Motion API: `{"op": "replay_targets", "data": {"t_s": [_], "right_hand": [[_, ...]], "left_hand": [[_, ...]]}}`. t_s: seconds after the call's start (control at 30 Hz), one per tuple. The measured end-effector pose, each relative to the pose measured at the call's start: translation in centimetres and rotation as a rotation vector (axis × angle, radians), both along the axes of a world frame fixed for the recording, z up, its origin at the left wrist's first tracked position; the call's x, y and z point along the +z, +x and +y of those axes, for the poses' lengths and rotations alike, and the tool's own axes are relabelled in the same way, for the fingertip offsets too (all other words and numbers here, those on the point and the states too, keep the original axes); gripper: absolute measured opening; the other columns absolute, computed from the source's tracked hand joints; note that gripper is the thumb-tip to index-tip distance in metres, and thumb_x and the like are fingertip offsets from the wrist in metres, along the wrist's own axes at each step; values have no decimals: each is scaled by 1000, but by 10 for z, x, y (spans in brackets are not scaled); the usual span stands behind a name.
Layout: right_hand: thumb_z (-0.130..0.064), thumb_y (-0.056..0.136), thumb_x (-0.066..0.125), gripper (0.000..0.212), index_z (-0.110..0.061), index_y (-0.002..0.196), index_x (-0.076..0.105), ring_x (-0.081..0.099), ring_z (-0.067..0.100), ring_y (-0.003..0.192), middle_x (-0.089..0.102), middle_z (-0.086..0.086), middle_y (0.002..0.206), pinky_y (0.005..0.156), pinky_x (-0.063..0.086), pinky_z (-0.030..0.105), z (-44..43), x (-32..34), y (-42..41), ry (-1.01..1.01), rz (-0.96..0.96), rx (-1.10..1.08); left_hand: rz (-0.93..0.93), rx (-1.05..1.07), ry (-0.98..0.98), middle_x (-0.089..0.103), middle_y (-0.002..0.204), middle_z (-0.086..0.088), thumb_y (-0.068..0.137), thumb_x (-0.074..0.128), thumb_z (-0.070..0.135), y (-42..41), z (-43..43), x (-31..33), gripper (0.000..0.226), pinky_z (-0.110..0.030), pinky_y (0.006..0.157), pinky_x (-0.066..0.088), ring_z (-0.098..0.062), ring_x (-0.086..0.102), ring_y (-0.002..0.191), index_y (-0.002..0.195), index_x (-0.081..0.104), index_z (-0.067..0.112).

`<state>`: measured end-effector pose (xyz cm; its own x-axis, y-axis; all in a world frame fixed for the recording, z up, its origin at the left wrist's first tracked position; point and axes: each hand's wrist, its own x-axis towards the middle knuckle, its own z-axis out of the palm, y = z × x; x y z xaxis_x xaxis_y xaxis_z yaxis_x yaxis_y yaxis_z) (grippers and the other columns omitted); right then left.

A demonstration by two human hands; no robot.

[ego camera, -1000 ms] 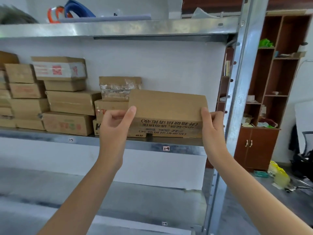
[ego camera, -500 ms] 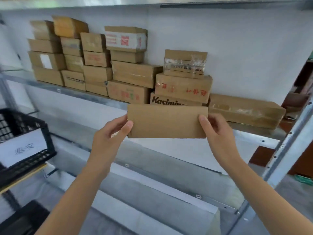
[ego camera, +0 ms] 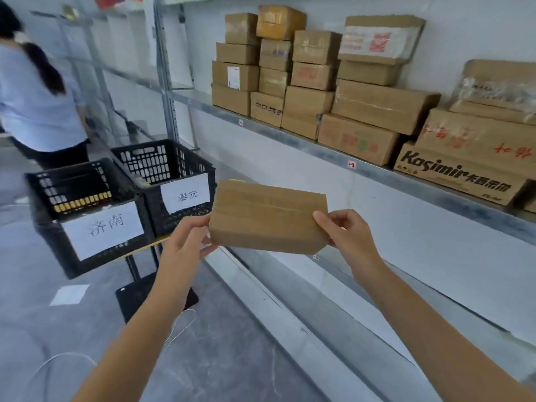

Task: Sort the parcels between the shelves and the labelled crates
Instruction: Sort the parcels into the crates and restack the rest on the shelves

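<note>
The plain brown parcel (ego camera: 268, 217) is held in the air at centre frame, in front of and below the shelf (ego camera: 290, 140). The left hand (ego camera: 188, 239) pinches its left end and the right hand (ego camera: 345, 230) pinches its right end. At the left of the frame stand two black crates with white paper labels, the nearer crate (ego camera: 52, 233) marked 济南 and the farther crate (ego camera: 150, 163) marked 泰安; among the stacked cartons on the shelf at right, one carton (ego camera: 458, 175) is printed "Kasimir".
</note>
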<state>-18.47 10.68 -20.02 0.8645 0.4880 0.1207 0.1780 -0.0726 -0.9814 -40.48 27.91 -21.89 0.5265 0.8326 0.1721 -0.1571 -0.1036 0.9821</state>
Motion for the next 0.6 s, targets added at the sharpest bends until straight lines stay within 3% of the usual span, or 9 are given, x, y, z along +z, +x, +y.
{"op": "replay_targets", "data": {"t_s": [0.07, 0.17, 0.23, 0.3, 0.37, 0.47, 0.53, 0.6], "right_hand": [[-46, 79, 79, 38, -24, 108, 66, 68, 10, 90, 67, -1, 99, 75, 56, 25, 18, -9, -16, -6, -4, 79], [-55, 79, 74, 42, -28, 111, 68, 67, 15, 97, 64, -7, 98, 86, 56, 32, 41, -21, -37, -20, -26, 188], [-61, 77, 69, 47, -25, 107, 67, 66, 14, 95, 64, -6, 97, 89, 58, 36, 55, -28, -50, 12, -16, 213], [-65, 78, 64, 50, -20, 101, 63, 66, 13, 96, 65, -1, 99, 89, 59, 37, 65, -34, -60, 47, 13, 231], [-60, 81, 67, 48, -15, 98, 58, 67, 11, 96, 67, -8, 92, 87, 59, 35, 72, -41, -67, 61, 27, 269], [-45, 85, 74, 40, -13, 99, 54, 70, 8, 94, 69, -16, 87, 84, 59, 30, 79, -49, -66, 43, 19, 310], [-44, 84, 75, 38, -16, 100, 54, 71, 7, 93, 69, -17, 87, 83, 58, 28, 87, -51, -61, 46, 14, 324], [-44, 84, 75, 35, -21, 102, 56, 70, 5, 92, 68, -17, 87, 80, 57, 26, 99, -53, -54, 52, 15, 341]], "left_hand": [[9, 49, -23, 73, 96, 11, 103, 46, 21, -21, 10, -6, 23, -35, 91, 56, -4, 69, 87, 93, 66, 16], [27, 115, -30, 74, 97, 12, 100, 51, 43, -50, 22, -15, 31, -32, 87, 55, -3, 70, 89, 76, 64, 28], [37, 167, -63, 74, 95, 12, 88, 54, 62, -66, 30, -22, 36, -32, 89, 55, -5, 70, 91, 78, 68, 31], [58, 213, -87, 71, 93, 3, 79, 58, 75, -79, 36, -28, 56, -39, 95, 55, -13, 68, 94, 83, 63, 19], [75, 252, -101, 64, 94, -7, 73, 60, 78, -87, 38, -33, 63, -46, 98, 53, -21, 64, 96, 73, 51, 16], [88, 282, -125, 64, 95, -4, 65, 61, 81, -91, 42, -37, 53, -42, 93, 55, -22, 65, 98, 60, 51, 29], [53, 270, -152, 69, 101, -5, 65, 64, 80, -90, 47, -40, 49, -40, 92, 56, -24, 67, 102, 64, 60, 31], [8, 246, -185, 72, 107, -2, 63, 67, 80, -86, 53, -41, 52, -39, 95, 54, -21, 68, 104, 82, 71, 32]]}}
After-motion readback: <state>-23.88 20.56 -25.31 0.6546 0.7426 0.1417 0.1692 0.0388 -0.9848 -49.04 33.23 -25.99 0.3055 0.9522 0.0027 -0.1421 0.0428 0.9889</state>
